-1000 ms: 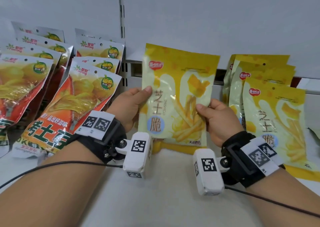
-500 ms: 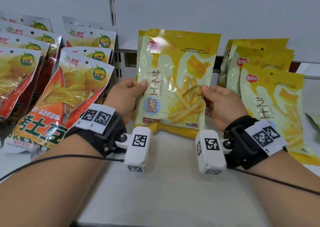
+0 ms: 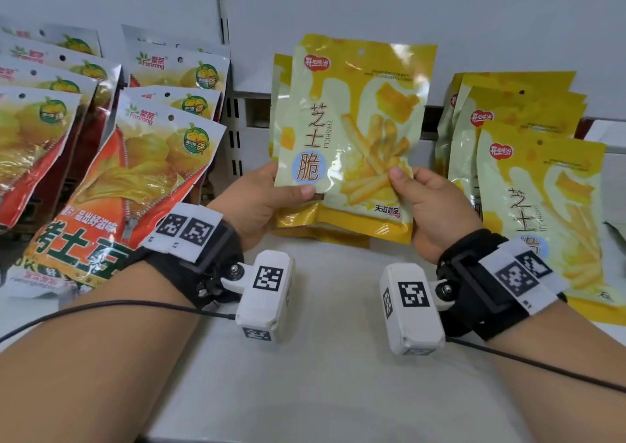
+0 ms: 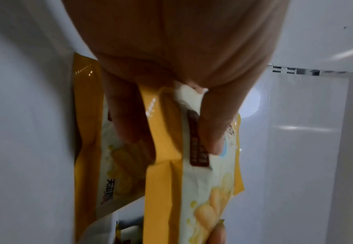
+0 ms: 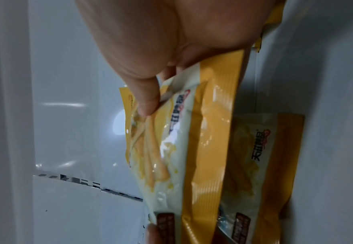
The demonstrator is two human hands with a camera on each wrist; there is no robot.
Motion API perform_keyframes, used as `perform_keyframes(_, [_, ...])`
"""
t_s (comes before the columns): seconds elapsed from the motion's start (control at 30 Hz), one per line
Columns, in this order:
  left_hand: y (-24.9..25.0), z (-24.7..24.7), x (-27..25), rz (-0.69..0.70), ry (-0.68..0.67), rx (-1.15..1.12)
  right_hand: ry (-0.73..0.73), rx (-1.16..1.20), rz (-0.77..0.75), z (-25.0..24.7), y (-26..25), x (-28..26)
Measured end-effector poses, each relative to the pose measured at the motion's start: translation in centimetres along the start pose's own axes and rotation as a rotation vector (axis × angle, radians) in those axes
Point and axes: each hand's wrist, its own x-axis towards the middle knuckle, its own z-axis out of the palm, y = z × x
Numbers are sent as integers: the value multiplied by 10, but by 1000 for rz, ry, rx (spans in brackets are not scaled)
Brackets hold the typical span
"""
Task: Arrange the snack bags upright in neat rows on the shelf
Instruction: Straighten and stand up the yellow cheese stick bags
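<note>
A yellow cheese-stick snack bag [image 3: 355, 131] is held upright near the back of the white shelf [image 3: 321, 358], its bottom a little above the shelf. My left hand [image 3: 261, 202] pinches its lower left corner, thumb on the front. My right hand [image 3: 426, 202] pinches its lower right edge. A second, like bag [image 3: 281, 104] stands right behind it, mostly hidden. In the left wrist view the held bag [image 4: 208, 189] sits between thumb and fingers, with the rear bag [image 4: 87, 132] behind. The right wrist view shows the same held bag [image 5: 192, 140] and the rear bag [image 5: 261, 156].
A row of like yellow bags [image 3: 535, 205] leans at the right. Orange-and-white chestnut bags [image 3: 135, 185] stand in rows at the left. A slotted shelf upright [image 3: 237, 131] and the grey back wall [image 3: 372, 2] lie behind.
Both hands have carried the bag back toward the wall and slid down to its lower corners. It now stands just in front of the rear bag.
</note>
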Motion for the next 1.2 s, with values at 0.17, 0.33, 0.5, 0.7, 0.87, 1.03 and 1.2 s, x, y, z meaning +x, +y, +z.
perform_keyframes(0.17, [-2,-2,4,70,50,-35,-199,-121,115,-2,-1,-6])
perform_keyframes(0.33, [1,-6,4,101,47,52,-184,-240,139,-1,-5,-6])
perform_keyframes(0.5, [0,-5,3,114,68,116,-185,-282,124,-4,-8,-4])
perform_keyframes(0.7, [-3,-7,7,148,148,78,32,-333,44,-8,-4,0])
perform_keyframes(0.87, [0,-4,7,201,198,24,116,-427,-156,2,-11,-7])
perform_keyframes(1.03, [9,14,-2,178,-15,-167,-148,-325,-138,23,-17,-27])
perform_keyframes(1.2, [16,24,-7,177,-158,-125,-57,-213,-181,29,-24,-35])
